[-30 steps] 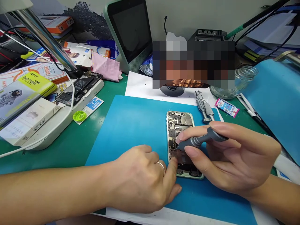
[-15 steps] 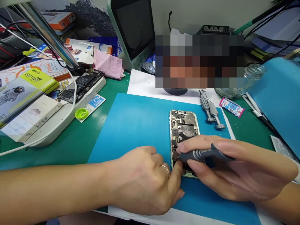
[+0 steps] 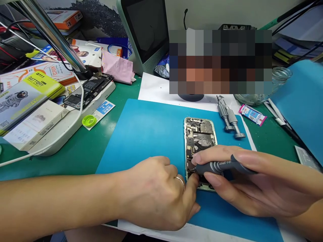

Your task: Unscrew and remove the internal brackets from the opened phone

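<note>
The right hand (image 3: 272, 191) is pinching a screwdriver (image 3: 214, 167), work apparently shifting lower on the phone (image 3: 201, 141) beside the left hand (image 3: 161, 193), whose curled fingers are hiding any hold.

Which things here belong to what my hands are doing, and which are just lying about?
In use:
- dark screwdriver, in the right hand
- opened phone, left hand at its lower left
- blue mat underneath

Seemingly just lying about:
- battery box
- green cap
- pink wrapper-like sheet

Unsure: two silver screwdrivers, perhaps spares.
</note>
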Demonstrator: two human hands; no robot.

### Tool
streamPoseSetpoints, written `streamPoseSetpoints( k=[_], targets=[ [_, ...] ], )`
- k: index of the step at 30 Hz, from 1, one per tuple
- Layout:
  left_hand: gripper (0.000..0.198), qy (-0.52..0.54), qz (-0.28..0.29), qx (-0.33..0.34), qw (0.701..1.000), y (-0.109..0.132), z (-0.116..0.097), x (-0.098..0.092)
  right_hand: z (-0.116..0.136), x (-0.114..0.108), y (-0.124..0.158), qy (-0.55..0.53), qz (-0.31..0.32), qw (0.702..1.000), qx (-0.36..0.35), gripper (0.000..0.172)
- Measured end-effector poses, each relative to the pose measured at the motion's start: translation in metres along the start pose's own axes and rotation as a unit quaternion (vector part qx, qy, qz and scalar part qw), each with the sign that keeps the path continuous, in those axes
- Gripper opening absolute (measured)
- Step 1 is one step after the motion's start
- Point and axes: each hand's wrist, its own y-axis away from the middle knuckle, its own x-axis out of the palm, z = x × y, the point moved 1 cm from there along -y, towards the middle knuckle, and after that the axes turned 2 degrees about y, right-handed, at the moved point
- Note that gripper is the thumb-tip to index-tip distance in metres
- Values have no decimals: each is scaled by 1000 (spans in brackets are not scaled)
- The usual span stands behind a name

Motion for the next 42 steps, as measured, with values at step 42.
streamPoseSetpoints(
  k=[42],
  targets=[
    [29,-11,-16,-3,1000,-3,-3,4,12,3,4,73,-20,997,-12,32]
  ],
)
